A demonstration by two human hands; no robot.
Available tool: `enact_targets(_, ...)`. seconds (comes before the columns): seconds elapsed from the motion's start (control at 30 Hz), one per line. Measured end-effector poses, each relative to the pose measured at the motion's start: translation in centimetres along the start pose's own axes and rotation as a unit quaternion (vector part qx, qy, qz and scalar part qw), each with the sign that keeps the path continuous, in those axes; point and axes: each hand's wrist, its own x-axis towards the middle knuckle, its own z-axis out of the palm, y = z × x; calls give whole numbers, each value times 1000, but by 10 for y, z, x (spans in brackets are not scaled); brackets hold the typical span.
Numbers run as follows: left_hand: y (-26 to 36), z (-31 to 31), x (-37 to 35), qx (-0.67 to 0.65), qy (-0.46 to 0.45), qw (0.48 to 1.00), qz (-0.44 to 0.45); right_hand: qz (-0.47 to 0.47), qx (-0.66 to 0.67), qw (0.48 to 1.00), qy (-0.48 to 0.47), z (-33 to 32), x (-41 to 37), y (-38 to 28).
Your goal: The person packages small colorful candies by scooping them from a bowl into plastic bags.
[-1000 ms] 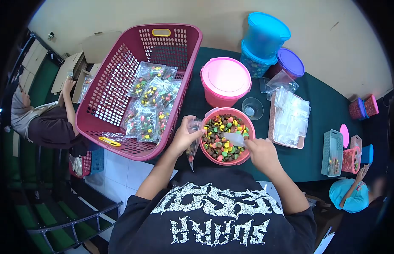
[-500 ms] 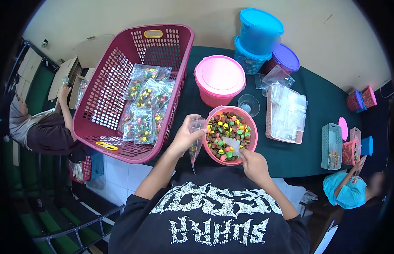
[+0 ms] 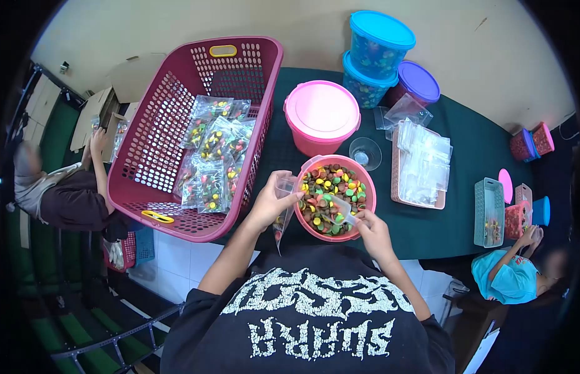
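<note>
My left hand [image 3: 268,204] is closed on a clear plastic bag [image 3: 283,223], which hangs beside the pink tub with some colored candies at its bottom. Closed around the handle of a clear scoop [image 3: 343,208] is my right hand [image 3: 373,234]. The scoop is inside the pink tub [image 3: 372,187], among brown, yellow, green and red candies [image 3: 330,181]. Some candies appear to lie in the scoop's bowl. To the left, a maroon laundry basket [image 3: 135,156] holds several filled candy bags [image 3: 214,146].
Behind the tub stand a lidded pink bucket [image 3: 322,109] and a clear cup [image 3: 365,154]. A tray [image 3: 397,181] of empty bags [image 3: 422,162] sits to the right. Blue and purple tubs [image 3: 371,62] stand by the wall. One person [image 3: 62,193] is at left, another [image 3: 508,274] at right.
My right hand has moved slightly up and right, and the scoop has tilted up out of the candies. My left hand and the bag have shifted slightly left.
</note>
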Motion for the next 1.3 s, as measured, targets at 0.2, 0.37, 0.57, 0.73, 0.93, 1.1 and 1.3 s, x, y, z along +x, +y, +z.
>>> enact_targets(0.2, -12, -9, -4, 43, 16, 999, -25, 33, 187, 982, 3, -7, 16, 21)
enact_targets(0.37, -21, -7, -3, 184, 67, 979, 60, 18, 241, 969, 40, -10, 26, 41)
enact_targets(0.57, 12, 10, -15, 365, 114, 914, 136, 5, 164, 982, 99, -18, 29, 61)
enact_targets(0.73, 7, 11, -11, 298, 124, 934, 149, 18, 193, 976, 97, -24, 26, 59)
enact_targets(0.93, 18, 12, -15, 325, 90, 918, 210, -14, 251, 960, 123, -22, 27, 67)
enact_targets(1.1, 17, 13, -15, 320, 74, 916, 231, -34, 198, 971, 133, -23, 28, 64)
enact_targets(1.3, 11, 8, -13, 350, 23, 909, 226, -15, 214, 969, 126, -24, 31, 68)
